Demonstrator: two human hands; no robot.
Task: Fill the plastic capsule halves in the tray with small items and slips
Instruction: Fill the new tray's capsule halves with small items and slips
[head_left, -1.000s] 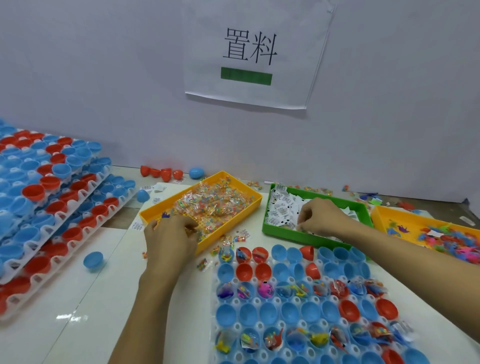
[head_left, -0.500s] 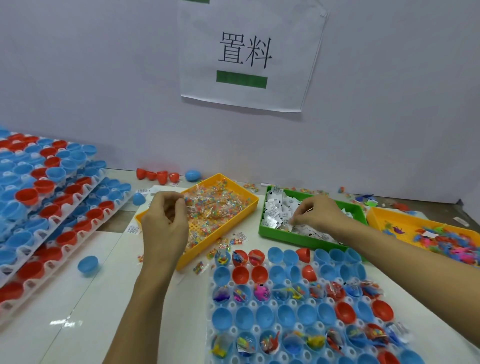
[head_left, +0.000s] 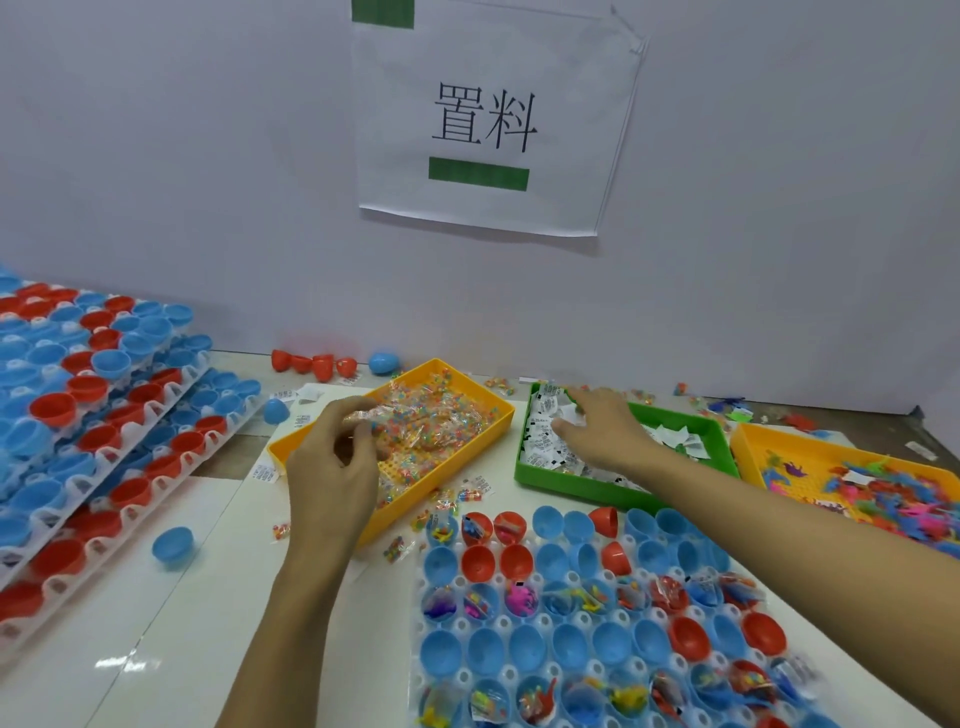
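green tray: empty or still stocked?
Stocked. White printed slips cover the green tray floor; the right hand rests among them.

Bare table (head_left: 130, 649) is left between the stacked trays (head_left: 93, 415) and the capsule tray (head_left: 452, 629), interrupted by one loose blue half (head_left: 172, 543). The far edge is closed by three bins set side by side.

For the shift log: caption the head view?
Left hand pinches a bead packet over the yellow bin; right hand reaches among slips in the green bin.
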